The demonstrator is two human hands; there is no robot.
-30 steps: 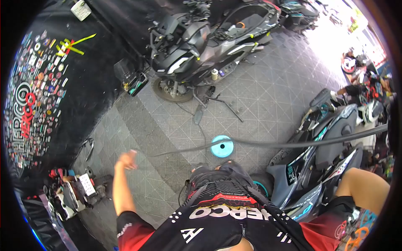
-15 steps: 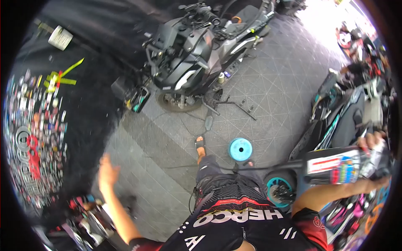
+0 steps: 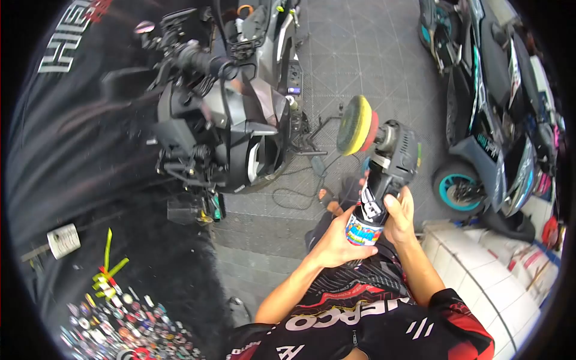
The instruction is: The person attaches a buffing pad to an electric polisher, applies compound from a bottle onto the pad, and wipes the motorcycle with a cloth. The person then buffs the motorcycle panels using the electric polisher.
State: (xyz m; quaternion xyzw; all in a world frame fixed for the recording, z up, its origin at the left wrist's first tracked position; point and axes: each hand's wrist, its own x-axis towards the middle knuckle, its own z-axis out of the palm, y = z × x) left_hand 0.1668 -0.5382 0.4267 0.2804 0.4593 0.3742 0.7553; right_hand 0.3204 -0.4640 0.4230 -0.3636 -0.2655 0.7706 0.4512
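In front of my torso I hold a polisher with both hands. Its round foam pad is yellow with a dark face and a red backing, and tilts up toward the left. My left hand wraps the sticker-covered lower end of the grip. Just above it, my right hand is closed round the grip's other side, thumb along the body. Left of the pad stands a dark grey motorcycle, apart from the tool.
A second scooter with teal wheel rims stands on the right, beside a white tiled ledge. Black sheeting hangs on the left, with a sticker-covered patch low down. A cable lies on the grey floor.
The polisher has come from the far right to in front of my torso. My left hand, open and empty before, has closed on its grip. My view has turned, and the motorcycle appears nearer.
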